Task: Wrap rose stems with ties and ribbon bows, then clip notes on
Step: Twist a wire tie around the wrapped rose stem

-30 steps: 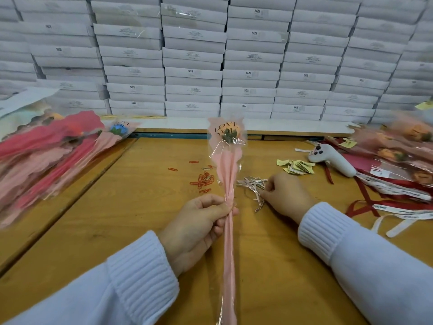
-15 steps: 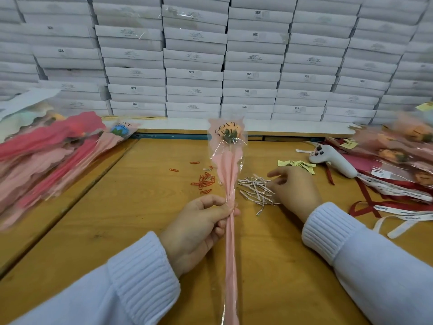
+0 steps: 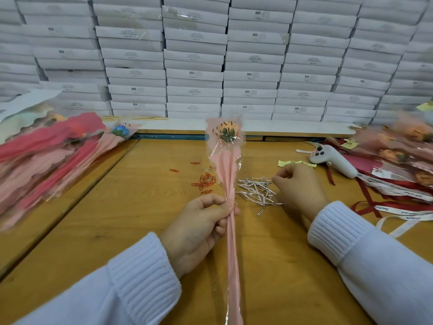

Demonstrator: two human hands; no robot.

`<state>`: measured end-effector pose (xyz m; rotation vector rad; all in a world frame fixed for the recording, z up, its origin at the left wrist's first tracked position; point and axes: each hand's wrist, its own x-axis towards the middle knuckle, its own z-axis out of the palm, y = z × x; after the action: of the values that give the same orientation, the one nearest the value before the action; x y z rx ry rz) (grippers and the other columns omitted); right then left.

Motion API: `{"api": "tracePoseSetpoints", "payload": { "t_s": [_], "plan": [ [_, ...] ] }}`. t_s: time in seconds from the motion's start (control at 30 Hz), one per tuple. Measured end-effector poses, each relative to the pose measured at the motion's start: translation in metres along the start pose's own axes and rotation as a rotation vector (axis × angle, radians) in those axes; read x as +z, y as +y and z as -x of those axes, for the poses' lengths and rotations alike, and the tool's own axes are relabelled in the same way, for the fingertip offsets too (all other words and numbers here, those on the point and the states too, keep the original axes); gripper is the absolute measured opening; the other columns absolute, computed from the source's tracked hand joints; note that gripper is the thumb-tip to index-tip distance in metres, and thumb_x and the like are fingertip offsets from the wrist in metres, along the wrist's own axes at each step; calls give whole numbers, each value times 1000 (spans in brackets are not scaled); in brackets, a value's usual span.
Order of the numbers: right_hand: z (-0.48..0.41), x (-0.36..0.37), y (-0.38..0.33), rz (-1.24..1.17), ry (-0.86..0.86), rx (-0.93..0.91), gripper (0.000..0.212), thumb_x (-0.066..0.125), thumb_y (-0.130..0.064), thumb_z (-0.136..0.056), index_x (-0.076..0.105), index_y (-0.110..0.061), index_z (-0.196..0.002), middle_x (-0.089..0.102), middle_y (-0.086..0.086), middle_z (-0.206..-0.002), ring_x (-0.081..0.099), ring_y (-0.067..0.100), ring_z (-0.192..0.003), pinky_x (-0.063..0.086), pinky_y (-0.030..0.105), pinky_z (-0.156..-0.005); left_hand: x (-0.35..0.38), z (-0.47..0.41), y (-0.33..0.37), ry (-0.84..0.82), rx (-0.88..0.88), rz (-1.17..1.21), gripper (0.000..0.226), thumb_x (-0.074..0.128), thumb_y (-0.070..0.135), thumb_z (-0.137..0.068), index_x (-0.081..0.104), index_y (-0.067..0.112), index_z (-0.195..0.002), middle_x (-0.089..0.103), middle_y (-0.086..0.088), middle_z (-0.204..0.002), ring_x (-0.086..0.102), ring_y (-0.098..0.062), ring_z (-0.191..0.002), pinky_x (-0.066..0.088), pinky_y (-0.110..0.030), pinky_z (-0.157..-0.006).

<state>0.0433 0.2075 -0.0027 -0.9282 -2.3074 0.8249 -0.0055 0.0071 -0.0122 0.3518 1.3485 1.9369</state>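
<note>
- Left hand (image 3: 199, 222) grips the pink paper-sleeved rose (image 3: 226, 165) upright over the worktop (image 3: 140, 219).
- Right hand (image 3: 301, 186) curls at the silver wire ties (image 3: 255, 193); grasp unclear.
- I'd isolate one tie, wrapping just above my grip.

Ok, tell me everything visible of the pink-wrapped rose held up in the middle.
The rose in a pink paper and clear cellophane sleeve stands roughly upright over the wooden table. Its flared top, printed LOVE YOU in dark letters, covers an orange bloom with green leaves; below, it narrows to a gathered stem running off the bottom edge. The left hand has its grip at the narrowing. No tie, ribbon or note shows on it.
</note>
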Motion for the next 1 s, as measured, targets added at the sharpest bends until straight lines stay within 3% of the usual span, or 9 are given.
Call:
{"api": "tracePoseSetpoints", "payload": {
  "t_s": [0.1, 0.17, 0.23, 0.4, 0.53, 0.63, 0.8, 0.93, 1.0],
  "plan": [
    [8, -8, -7, -308, -113, 100, 12, 59, -10, -87, 66, -5, -79, 66, 8, -79, 57, 12, -63, 41, 22, -52, 1, 0, 0, -5, 21, 18, 3, 56, -1, -89, 59, -2, -88, 63, -5, -60, 39, -2, -38, 34, -11, -35],
    [17, -11, -15, -641, -242, 188, 13, 57, -5, -88, 64, -6, -76, 65, 8, -76, 55, 10, -56, 39, 22, -50, 1, 1, 1, -6, 43, 19, 5, 56, 0, -89, 60, -1, -86, 63, -3, -60, 40, -1, -39, 33, -10, -35],
    [24, -10, -21, -785, -276, 235, 15, 57, -5, -88, 62, -9, -75, 65, 4, -69, 54, 8, -51, 40, 21, -47, 1, 1, 1, 18, 61, 24, 7, 54, -1, -90, 60, -1, -86, 63, -3, -59, 40, -2, -39, 34, -11, -35],
    [37, -9, -31, -864, -31, 143, 20, 56, -5, -89, 62, -12, -71, 61, 3, -73, 51, 8, -59, 41, 23, -53, -1, -2, 1, 132, 94, 77, 9, 50, -3, -93, 53, 2, -87, 59, -2, -54, 39, -2, -38, 33, -11, -34],
    [55, -1, -39, -811, -283, -98, 18, 61, -2, -86, 65, -11, -71, 61, -3, -62, 54, 3, -55, 45, 18, -52, -3, 0, -1, 89, 94, -11, 5, 49, 0, -94, 54, 3, -92, 58, 0, -56, 34, -2, -37, 29, -12, -34],
    [65, 10, -43, -666, -347, -189, 15, 62, 0, -86, 64, -6, -72, 61, -2, -55, 57, 5, -54, 48, 20, -55, 0, 5, -1, -8, 71, -96, 8, 51, 7, -95, 57, 6, -89, 60, -1, -62, 33, -1, -35, 27, -11, -32],
    [68, 13, -43, -669, -375, -206, 14, 62, 2, -86, 62, -3, -72, 63, 3, -55, 56, 5, -51, 47, 17, -53, 1, 5, 1, -3, 56, -42, 12, 49, 5, -95, 54, 8, -85, 59, -2, -60, 31, 0, -34, 23, -10, -29],
    [59, 13, -39, -777, -159, -105, 23, 57, 5, -85, 60, -8, -66, 58, -2, -51, 53, 5, -47, 45, 16, -49, 3, 3, 1, 70, 114, 8, 12, 48, 4, -95, 56, 4, -86, 54, -2, -60, 28, 0, -34, 21, -10, -31],
    [54, 11, -37, -855, -131, -47, 24, 56, 4, -85, 59, -8, -66, 58, -3, -52, 53, 6, -46, 45, 17, -48, 2, 2, 1, 103, 134, 28, 13, 49, 6, -96, 57, 4, -86, 52, -3, -62, 29, 0, -33, 23, -10, -31]
  ]
}}
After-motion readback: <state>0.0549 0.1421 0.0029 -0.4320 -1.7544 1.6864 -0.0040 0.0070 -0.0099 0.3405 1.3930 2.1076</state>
